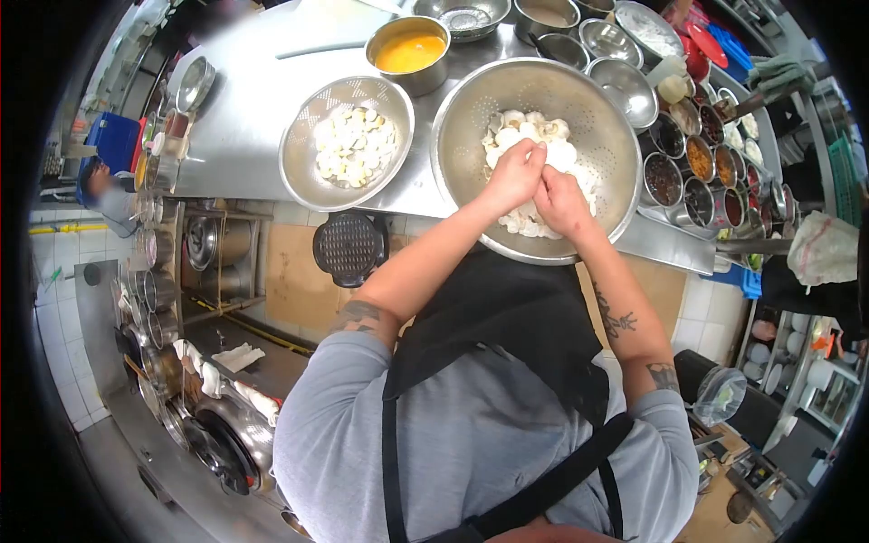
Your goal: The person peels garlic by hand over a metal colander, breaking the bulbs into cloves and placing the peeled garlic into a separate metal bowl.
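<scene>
Over the large perforated metal colander [457, 136], my left hand [516, 175] and my right hand [563, 201] meet at the fingertips. Both are closed, fingers bent inward; whatever they pinch is hidden from this angle. Beneath and around them lie whole white garlic bulbs [559, 154], with smaller pale pieces [529, 223] nearer my body. To the left, a second colander [299, 145] holds many cut or peeled pale-yellow cloves [356, 145].
Behind the colanders stands a pot of orange-yellow liquid [409, 52]. Metal bowls [623, 93] and several containers of sauces and seasonings [663, 179] crowd the right. A black ridged stool [350, 248] sits below the counter edge. Another person [107, 197] is at far left.
</scene>
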`<state>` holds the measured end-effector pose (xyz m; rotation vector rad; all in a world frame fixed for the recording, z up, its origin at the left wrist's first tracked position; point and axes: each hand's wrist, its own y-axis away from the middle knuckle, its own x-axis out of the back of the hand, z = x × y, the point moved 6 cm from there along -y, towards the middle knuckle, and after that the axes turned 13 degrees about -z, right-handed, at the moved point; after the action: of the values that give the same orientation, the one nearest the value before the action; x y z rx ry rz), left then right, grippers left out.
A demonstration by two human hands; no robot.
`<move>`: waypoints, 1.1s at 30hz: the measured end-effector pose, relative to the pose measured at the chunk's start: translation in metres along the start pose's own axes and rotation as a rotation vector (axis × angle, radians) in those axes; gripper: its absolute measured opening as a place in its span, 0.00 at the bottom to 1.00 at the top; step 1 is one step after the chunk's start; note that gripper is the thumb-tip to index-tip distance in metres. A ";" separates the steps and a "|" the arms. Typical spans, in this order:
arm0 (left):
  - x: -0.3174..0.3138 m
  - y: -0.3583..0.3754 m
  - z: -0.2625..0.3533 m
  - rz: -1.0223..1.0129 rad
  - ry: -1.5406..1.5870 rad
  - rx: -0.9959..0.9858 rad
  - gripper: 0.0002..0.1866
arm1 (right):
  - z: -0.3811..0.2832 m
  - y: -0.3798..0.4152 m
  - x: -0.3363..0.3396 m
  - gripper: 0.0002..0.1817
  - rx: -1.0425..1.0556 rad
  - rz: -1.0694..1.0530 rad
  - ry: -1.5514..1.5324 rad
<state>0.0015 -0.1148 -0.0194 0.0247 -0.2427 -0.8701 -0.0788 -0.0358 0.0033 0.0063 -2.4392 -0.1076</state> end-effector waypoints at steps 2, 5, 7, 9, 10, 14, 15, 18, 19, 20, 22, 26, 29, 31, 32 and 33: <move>-0.001 0.003 0.005 0.040 -0.051 -0.098 0.16 | -0.004 0.003 0.003 0.10 -0.006 0.029 0.021; -0.005 0.007 0.019 0.008 -0.152 -0.299 0.12 | 0.004 0.008 -0.001 0.11 -0.044 0.137 -0.144; -0.004 0.008 0.028 -0.069 -0.151 -0.392 0.10 | 0.023 0.010 -0.003 0.13 -0.109 0.242 -0.311; -0.007 0.004 0.019 -0.171 -0.062 -0.346 0.13 | 0.044 0.007 0.006 0.14 -0.199 0.354 -0.467; -0.008 0.001 0.011 -0.201 0.015 -0.303 0.15 | 0.044 0.007 0.018 0.15 -0.157 0.478 -0.354; -0.006 -0.001 -0.004 -0.292 0.637 -0.061 0.21 | 0.030 0.010 0.040 0.15 -0.150 0.357 -0.191; -0.003 -0.002 -0.005 -0.288 0.742 -0.061 0.21 | 0.029 0.010 0.042 0.15 -0.180 0.289 -0.148; 0.001 -0.009 -0.009 -0.375 0.948 -0.033 0.22 | 0.035 0.011 0.042 0.15 -0.241 0.189 -0.109; 0.002 -0.011 -0.007 -0.400 0.989 -0.035 0.23 | 0.041 0.011 0.037 0.15 -0.243 0.231 -0.159; 0.002 -0.012 -0.006 -0.413 0.978 -0.031 0.23 | 0.048 0.010 0.034 0.16 -0.245 0.273 -0.210; 0.000 -0.006 0.001 -0.435 0.960 -0.016 0.23 | 0.052 0.006 0.029 0.15 -0.275 0.258 -0.464; -0.002 -0.004 0.005 -0.484 0.844 0.069 0.23 | 0.054 -0.001 0.015 0.15 -0.184 0.191 -0.697; -0.002 -0.007 -0.009 -0.435 0.736 0.104 0.21 | 0.054 0.000 0.023 0.15 -0.187 0.187 -0.536; 0.002 -0.007 -0.014 -0.400 0.613 0.143 0.20 | 0.051 -0.001 0.026 0.16 -0.151 0.149 -0.437; 0.004 -0.008 -0.016 -0.391 0.510 0.141 0.19 | 0.049 -0.001 0.026 0.17 -0.135 0.131 -0.389; 0.006 -0.009 -0.014 -0.383 0.408 0.142 0.17 | 0.045 -0.002 0.027 0.17 -0.126 0.109 -0.329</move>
<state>0.0019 -0.1261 -0.0331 0.3879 0.0881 -1.2040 -0.1278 -0.0355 -0.0137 -0.2153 -2.7494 -0.2286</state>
